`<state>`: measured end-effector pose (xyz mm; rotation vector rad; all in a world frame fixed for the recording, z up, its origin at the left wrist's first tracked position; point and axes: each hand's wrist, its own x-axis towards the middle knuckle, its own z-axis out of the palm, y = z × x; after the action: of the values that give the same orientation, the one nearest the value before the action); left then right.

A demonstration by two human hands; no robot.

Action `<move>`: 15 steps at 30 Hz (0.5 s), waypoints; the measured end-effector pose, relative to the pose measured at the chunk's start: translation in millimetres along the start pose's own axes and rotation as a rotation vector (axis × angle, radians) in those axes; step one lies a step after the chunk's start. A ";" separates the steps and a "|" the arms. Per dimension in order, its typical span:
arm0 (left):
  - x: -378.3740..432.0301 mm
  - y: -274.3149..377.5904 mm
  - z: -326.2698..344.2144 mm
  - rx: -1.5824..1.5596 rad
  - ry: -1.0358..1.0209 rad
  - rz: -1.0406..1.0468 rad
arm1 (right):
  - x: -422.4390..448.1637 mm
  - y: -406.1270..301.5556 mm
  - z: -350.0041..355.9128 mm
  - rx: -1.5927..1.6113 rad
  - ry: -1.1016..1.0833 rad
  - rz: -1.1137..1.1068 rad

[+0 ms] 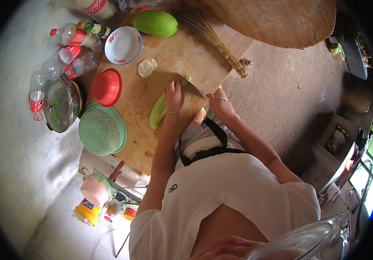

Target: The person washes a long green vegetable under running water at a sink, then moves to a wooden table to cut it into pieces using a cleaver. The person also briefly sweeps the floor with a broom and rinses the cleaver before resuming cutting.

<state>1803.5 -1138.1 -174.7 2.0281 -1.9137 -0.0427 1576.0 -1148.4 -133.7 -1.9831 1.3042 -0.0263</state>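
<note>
My left hand [174, 96] rests on a long pale-green gourd or cucumber [158, 112] lying on the wooden table. In my right hand [221, 105], at the table's edge, is what looks like a knife [194, 87], seen nearly edge-on, its tip side reaching the vegetable's far end. A small pale-green cut piece [188, 78] lies by the blade. Some pale round slices [147, 67], overlapping, sit beyond my left hand. A larger green gourd [155, 23] and a white enamel dish with red flowers [123, 45] are farther off.
At the left are a red plastic basket [106, 87], a green colander [102, 130], a lidded pot [61, 105] and several plastic bottles [74, 35] by the wall. A straw whisk broom [224, 50] and a large round wooden board [280, 19] are at the far side.
</note>
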 end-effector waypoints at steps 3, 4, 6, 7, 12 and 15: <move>0.6 -3.2 -0.4 -0.026 -0.049 -0.039 | -0.5 -5.4 -4.6 0.002 0.122 -0.068; 1.0 -2.5 -0.8 -0.035 -0.072 -0.060 | -1.4 -7.2 -11.5 -0.002 0.216 -0.129; 6.5 2.2 -4.1 -0.078 -0.076 -0.055 | -3.2 -9.7 -24.4 0.073 0.324 -0.141; 10.8 6.5 -8.2 -0.100 -0.080 -0.051 | -4.9 -9.1 -30.3 0.150 0.337 -0.091; 37.3 28.3 8.8 -0.015 -0.227 -0.056 | -9.2 -10.1 -66.5 0.429 0.171 0.185; 56.6 39.6 22.8 0.071 -0.361 -0.065 | -7.4 -0.7 -66.3 0.487 0.170 0.203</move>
<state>1764.3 -1199.4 -173.1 2.2536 -2.0795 -0.3870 1546.6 -1180.1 -82.9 -1.4558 1.4400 -0.3860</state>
